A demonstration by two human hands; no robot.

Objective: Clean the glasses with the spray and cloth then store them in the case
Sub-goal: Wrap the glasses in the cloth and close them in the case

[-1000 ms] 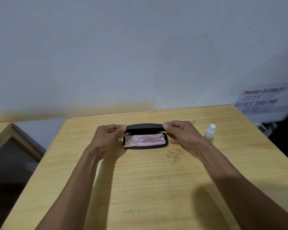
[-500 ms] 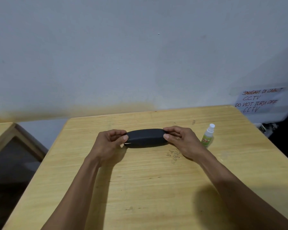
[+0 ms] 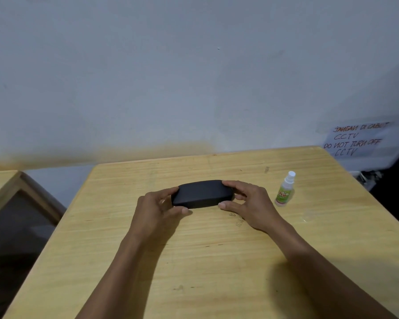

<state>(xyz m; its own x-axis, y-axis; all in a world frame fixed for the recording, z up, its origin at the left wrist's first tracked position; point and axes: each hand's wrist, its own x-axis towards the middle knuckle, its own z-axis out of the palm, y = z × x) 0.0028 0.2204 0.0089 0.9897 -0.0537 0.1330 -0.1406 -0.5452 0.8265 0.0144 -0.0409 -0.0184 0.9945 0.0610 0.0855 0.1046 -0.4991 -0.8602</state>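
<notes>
A black glasses case (image 3: 202, 193) lies closed on the wooden table (image 3: 194, 261), a little beyond its middle. My left hand (image 3: 154, 209) holds the case's left end, thumb in front and fingers behind. My right hand (image 3: 251, 203) grips the right end the same way. The glasses and the cloth are hidden inside the case. A small white spray bottle (image 3: 285, 189) with a green label stands upright just right of my right hand, not touching it.
A grey wall rises right behind the table's far edge. A paper note (image 3: 357, 140) with handwriting hangs at the right. A second wooden table or frame (image 3: 7, 189) stands to the left across a gap. Dark floor lies past the right edge.
The case lid, open a second ago with the pink cloth and glasses showing, has come down and is closed. Both hands shifted from the lid to the case's ends.
</notes>
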